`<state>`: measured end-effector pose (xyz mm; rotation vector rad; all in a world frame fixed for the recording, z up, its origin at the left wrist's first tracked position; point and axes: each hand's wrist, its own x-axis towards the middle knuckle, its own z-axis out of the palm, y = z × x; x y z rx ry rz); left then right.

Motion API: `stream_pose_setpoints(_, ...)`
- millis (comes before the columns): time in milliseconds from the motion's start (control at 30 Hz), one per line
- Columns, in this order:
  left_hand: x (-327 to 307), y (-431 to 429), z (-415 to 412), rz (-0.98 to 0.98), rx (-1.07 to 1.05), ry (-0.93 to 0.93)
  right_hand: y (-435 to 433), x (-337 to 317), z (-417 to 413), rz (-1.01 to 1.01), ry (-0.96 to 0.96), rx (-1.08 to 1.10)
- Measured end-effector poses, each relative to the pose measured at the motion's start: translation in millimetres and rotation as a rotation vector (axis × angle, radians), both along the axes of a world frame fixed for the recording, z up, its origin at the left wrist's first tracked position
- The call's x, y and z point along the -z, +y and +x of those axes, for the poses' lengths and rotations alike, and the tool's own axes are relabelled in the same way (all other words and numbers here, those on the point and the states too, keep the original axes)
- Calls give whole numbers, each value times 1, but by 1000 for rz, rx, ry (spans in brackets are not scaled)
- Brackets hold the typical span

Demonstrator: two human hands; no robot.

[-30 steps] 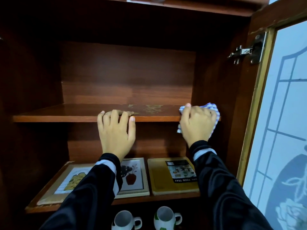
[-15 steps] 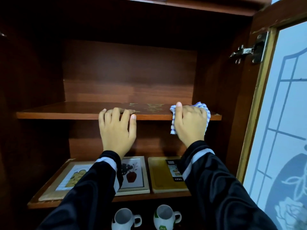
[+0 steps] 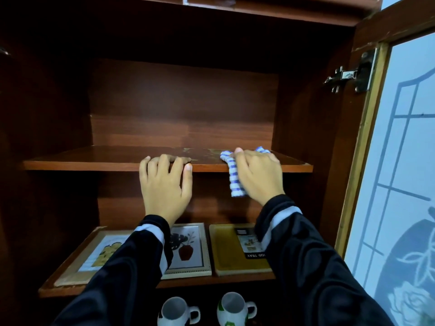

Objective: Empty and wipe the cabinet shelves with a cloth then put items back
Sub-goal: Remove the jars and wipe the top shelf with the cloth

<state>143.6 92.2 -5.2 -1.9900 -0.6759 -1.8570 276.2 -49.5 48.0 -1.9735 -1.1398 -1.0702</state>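
The upper wooden shelf [image 3: 94,158] of the cabinet carries nothing but a worn patch near its front edge. My left hand [image 3: 164,184] hooks its fingers over the shelf's front edge, near the middle. My right hand [image 3: 257,175] presses a blue and white striped cloth [image 3: 234,180] onto the shelf's front edge, right of centre; part of the cloth hangs down below the edge. The shelf below [image 3: 70,290] holds two framed pictures [image 3: 188,250] and a yellow food tray [image 3: 230,252], partly hidden by my sleeves.
Two white mugs [image 3: 233,309] stand on the lowest level at the bottom. The cabinet door [image 3: 404,161] with frosted patterned glass stands open at the right, its metal hinge [image 3: 348,76] near the top. Dark cabinet walls close in on both sides.
My right hand has slid the cloth leftward along the shelf's front edge, from the right end towards the middle. My left hand has kept its hold on the edge.
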Motion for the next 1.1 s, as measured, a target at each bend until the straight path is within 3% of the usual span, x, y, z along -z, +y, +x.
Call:
stream_pose_setpoints(167,-2,0,0,-9,9,5,-3,-6,-3,-47,6,228)
stream_pose_setpoints(400,-2,-1,-7,0,-1,48,-3,-20,-21,-120,260,-163)
stream_pose_setpoints(600,-3,-3,-8,-29,4,76,9,-10,-25,-125,74,100)
stream_pose_setpoints(800,-6,-4,-20,-42,22,167,16,-16,-42,-185,163,-151)
stream_pose_setpoints(867,-6,-3,-24,-36,17,214,4,-18,-36,-130,289,-232)
stream_pose_setpoints(1000,-5,5,-33,-117,-62,188,-1,-21,-43,-52,407,-202)
stream_pose_setpoints(1100,-5,16,-49,-204,-112,126,18,-19,-55,-103,286,-106)
